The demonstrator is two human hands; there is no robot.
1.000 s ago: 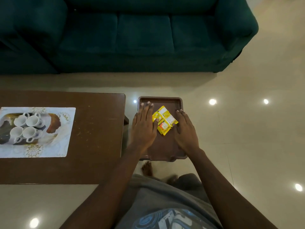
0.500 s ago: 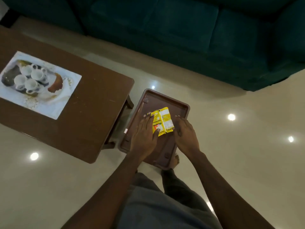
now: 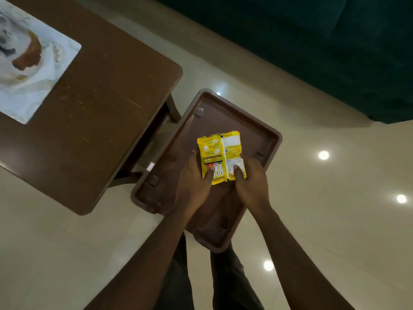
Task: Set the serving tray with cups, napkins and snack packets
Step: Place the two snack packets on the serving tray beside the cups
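Observation:
A brown plastic serving tray (image 3: 266, 139) lies slantwise in the middle of the head view, just right of the coffee table; what it rests on is hidden. Yellow snack packets (image 3: 220, 151) lie side by side over the tray's middle. My left hand (image 3: 192, 184) grips their lower left edge with the thumb on top. My right hand (image 3: 251, 182) grips their lower right edge the same way. The cups show only as a white blur at the far upper left, and no napkins are in view.
A brown wooden coffee table (image 3: 100, 104) fills the left, with a white printed mat (image 3: 44, 70) on its far corner. A dark green sofa (image 3: 312, 41) runs along the top right. My legs stand on a glossy tiled floor (image 3: 335, 220).
My hands went from lying flat beside the packets to closing on them, thumbs on top. The packets are squared together. The view has tilted and moved closer, pushing the cups to the frame's edge.

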